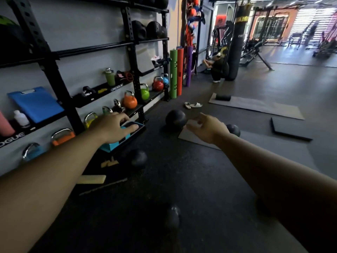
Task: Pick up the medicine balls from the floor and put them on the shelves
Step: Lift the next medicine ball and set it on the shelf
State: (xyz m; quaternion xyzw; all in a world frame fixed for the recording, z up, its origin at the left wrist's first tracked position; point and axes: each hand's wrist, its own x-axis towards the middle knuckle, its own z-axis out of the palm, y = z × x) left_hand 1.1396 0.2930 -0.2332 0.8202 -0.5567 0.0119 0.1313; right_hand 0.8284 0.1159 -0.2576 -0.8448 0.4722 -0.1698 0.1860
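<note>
Both arms stretched forward, nothing held. Left hand (116, 127) out with fingers loosely spread, in front of teal box (116, 141) on lowest shelf. Right hand (206, 128) open, fingers fanned, reaching toward largest medicine ball (175, 119) on floor, far centre, touching edge of grey mat (191, 136). Smaller ball (234, 130) just right of that hand. Another ball (138, 158) near rack foot, one more (171, 216) near centre. Black rack (131, 52) on left, dark balls (153, 30) on upper shelf, coloured kettlebells (130, 100) low.
</note>
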